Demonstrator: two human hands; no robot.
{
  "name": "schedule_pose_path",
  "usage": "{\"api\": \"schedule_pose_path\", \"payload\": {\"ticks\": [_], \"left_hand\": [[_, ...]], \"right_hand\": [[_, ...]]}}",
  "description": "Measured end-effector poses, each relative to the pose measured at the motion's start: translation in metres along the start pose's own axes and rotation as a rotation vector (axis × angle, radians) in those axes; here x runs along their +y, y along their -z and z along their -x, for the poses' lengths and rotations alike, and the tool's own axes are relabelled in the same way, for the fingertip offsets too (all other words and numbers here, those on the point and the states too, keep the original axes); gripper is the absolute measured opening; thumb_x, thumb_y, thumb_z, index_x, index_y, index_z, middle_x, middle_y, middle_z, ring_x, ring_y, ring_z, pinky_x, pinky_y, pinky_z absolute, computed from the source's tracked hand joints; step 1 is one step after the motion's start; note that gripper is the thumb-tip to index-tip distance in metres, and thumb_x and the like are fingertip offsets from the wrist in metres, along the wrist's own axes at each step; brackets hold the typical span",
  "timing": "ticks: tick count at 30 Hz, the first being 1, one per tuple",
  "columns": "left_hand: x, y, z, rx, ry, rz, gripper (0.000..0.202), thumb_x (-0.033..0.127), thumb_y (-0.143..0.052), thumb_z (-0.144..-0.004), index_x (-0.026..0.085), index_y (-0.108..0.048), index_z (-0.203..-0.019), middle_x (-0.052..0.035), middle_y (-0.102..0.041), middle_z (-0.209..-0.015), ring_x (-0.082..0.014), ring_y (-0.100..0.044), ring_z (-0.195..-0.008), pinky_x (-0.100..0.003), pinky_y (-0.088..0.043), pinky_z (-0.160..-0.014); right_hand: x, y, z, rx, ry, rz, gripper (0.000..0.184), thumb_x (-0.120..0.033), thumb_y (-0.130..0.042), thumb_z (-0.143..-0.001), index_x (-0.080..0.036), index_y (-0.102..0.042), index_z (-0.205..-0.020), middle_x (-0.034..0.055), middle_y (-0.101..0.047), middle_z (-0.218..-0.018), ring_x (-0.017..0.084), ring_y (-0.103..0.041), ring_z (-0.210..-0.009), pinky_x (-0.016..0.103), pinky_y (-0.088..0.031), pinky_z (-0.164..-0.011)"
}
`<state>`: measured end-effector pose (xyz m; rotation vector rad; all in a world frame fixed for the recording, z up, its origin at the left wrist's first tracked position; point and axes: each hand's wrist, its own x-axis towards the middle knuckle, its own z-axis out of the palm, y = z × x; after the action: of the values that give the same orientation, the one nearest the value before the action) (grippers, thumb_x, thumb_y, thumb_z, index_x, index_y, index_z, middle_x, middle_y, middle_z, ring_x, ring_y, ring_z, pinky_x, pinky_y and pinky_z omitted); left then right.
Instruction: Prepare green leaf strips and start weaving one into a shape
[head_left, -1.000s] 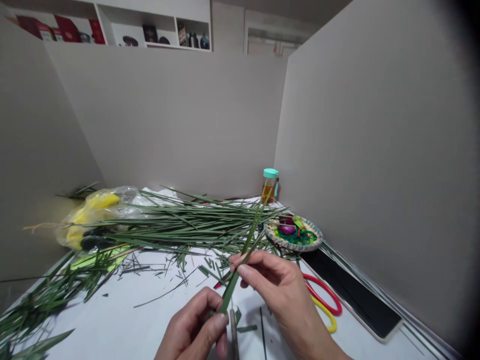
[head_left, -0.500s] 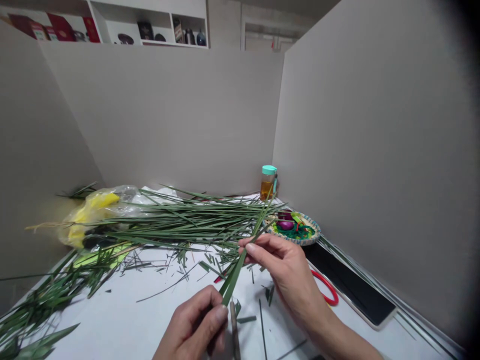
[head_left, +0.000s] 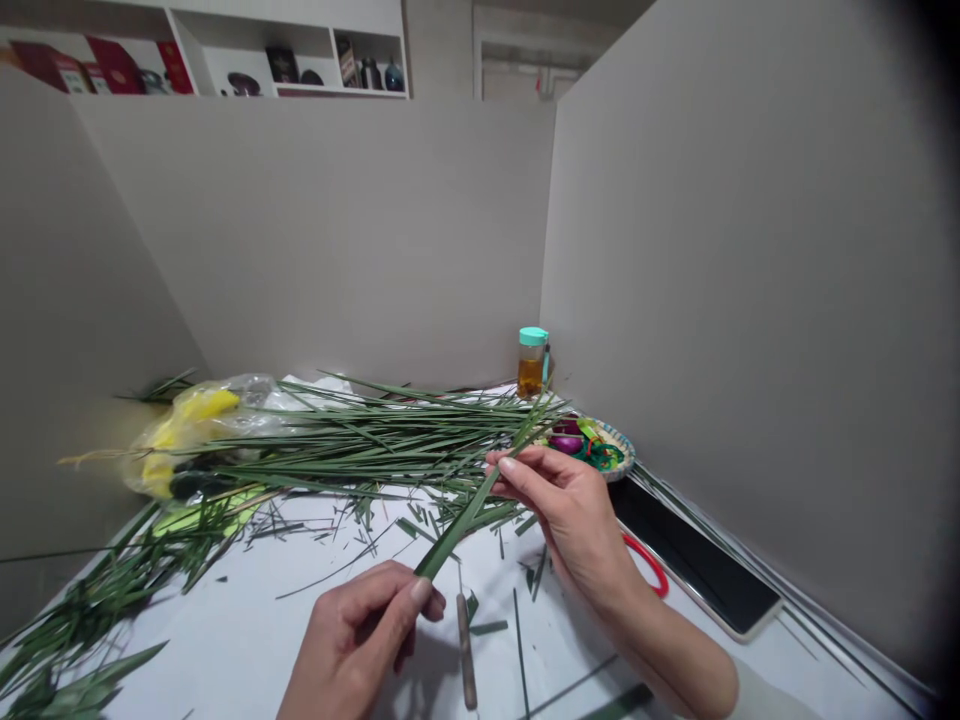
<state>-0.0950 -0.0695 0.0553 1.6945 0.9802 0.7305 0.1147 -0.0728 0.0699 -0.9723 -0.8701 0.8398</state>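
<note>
A long green leaf strip point(head_left: 459, 524) stretches slantwise between my two hands above the white tabletop. My left hand point(head_left: 367, 635) pinches its lower end between thumb and fingers. Farther up, my right hand point(head_left: 559, 505) holds the same strip between thumb and fingertips, and its tip runs on past that hand over the leaf pile. Under the strip, near my left hand, lies a thin tool with a wooden handle point(head_left: 466, 655). Short leaf offcuts point(head_left: 491, 628) are scattered around it.
A pile of long leaves point(head_left: 375, 437) spans the back, beside a plastic bag point(head_left: 199, 425) with yellow contents. To the right are a jar with a turquoise lid point(head_left: 531, 365), a woven basket point(head_left: 624, 455), a black phone point(head_left: 705, 570) and a red ring-shaped handle point(head_left: 651, 565). Grey panels enclose the table.
My left hand has moved left and slightly up with the lower end of the strip, so the strip slants more. The wooden-handled tool is more exposed. My right hand has risen slightly.
</note>
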Motion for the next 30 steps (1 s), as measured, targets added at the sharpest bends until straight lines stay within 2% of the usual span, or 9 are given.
{"api": "schedule_pose_path", "payload": {"ticks": [5,7,11,15,19,23,26,30], "left_hand": [[0.007,0.003,0.003,-0.03,-0.028,0.037,0.036,0.048,-0.057,-0.088,0.019,-0.066,-0.069,-0.0036,-0.061,-0.081,-0.0174,-0.055,-0.076,-0.022,-0.041,-0.071],[0.011,0.003,0.003,-0.076,-0.015,0.063,0.031,0.045,-0.059,-0.087,0.018,-0.067,-0.074,-0.0037,-0.063,-0.082,-0.0177,-0.056,-0.079,-0.022,-0.041,-0.073],[0.017,-0.002,0.001,-0.098,0.031,0.109,0.031,0.044,-0.061,-0.083,0.014,-0.069,-0.079,-0.0044,-0.063,-0.069,-0.0172,-0.054,-0.069,-0.023,-0.04,-0.067],[0.021,-0.013,0.003,-0.063,-0.011,0.181,0.029,0.037,-0.058,-0.084,0.012,-0.063,-0.07,-0.0049,-0.061,-0.064,-0.0149,-0.054,-0.064,-0.023,-0.04,-0.064],[0.013,-0.02,-0.001,-0.094,0.008,0.395,0.029,0.04,-0.062,-0.078,0.013,-0.057,-0.07,-0.0045,-0.059,-0.06,-0.013,-0.052,-0.052,-0.023,-0.041,-0.055],[0.002,-0.021,-0.006,-0.063,0.005,0.401,0.03,0.043,-0.057,-0.077,0.014,-0.056,-0.068,0.0005,-0.048,-0.047,-0.0101,-0.04,-0.039,-0.021,-0.032,-0.042],[-0.004,-0.02,-0.007,-0.027,-0.008,0.38,0.028,0.04,-0.056,-0.077,0.014,-0.058,-0.067,0.0018,-0.043,-0.047,-0.0089,-0.036,-0.041,-0.021,-0.026,-0.043],[-0.009,-0.021,-0.006,0.009,0.005,0.37,0.031,0.043,-0.056,-0.077,0.014,-0.058,-0.064,0.0013,-0.043,-0.052,-0.0095,-0.036,-0.047,-0.022,-0.026,-0.047]], "right_hand": [[-0.007,-0.007,0.008,-0.009,-0.008,0.034,0.019,-0.034,-0.075,-0.074,-0.016,-0.071,-0.074,0.007,-0.074,-0.088,0.018,-0.067,-0.08,0.03,-0.054,-0.077],[-0.01,-0.012,0.016,-0.021,-0.031,0.046,0.019,-0.034,-0.076,-0.072,-0.016,-0.071,-0.072,0.0071,-0.075,-0.087,0.017,-0.067,-0.076,0.029,-0.054,-0.075],[-0.012,-0.024,0.033,-0.085,-0.08,0.094,0.021,-0.036,-0.075,-0.072,-0.015,-0.071,-0.072,0.0068,-0.075,-0.082,0.018,-0.068,-0.071,0.027,-0.054,-0.07],[-0.007,-0.029,0.046,-0.11,-0.095,0.216,0.024,-0.042,-0.074,-0.071,-0.018,-0.072,-0.073,0.0058,-0.076,-0.082,0.019,-0.068,-0.076,0.023,-0.053,-0.068],[0.005,-0.025,0.046,-0.1,-0.123,0.351,0.028,-0.047,-0.077,-0.063,-0.02,-0.075,-0.072,0.0054,-0.076,-0.079,0.022,-0.069,-0.074,0.022,-0.054,-0.064],[0.013,-0.021,0.041,-0.145,-0.163,0.381,0.031,-0.05,-0.078,-0.059,-0.021,-0.076,-0.07,0.0068,-0.076,-0.082,0.025,-0.07,-0.078,0.022,-0.056,-0.069],[0.019,-0.017,0.039,-0.171,-0.173,0.401,0.033,-0.053,-0.078,-0.059,-0.022,-0.076,-0.071,0.0069,-0.075,-0.082,0.025,-0.069,-0.079,0.022,-0.057,-0.07],[0.033,-0.011,0.035,-0.17,-0.216,0.395,0.036,-0.055,-0.078,-0.061,-0.023,-0.077,-0.08,0.006,-0.075,-0.091,0.025,-0.069,-0.086,0.021,-0.056,-0.073]]}}
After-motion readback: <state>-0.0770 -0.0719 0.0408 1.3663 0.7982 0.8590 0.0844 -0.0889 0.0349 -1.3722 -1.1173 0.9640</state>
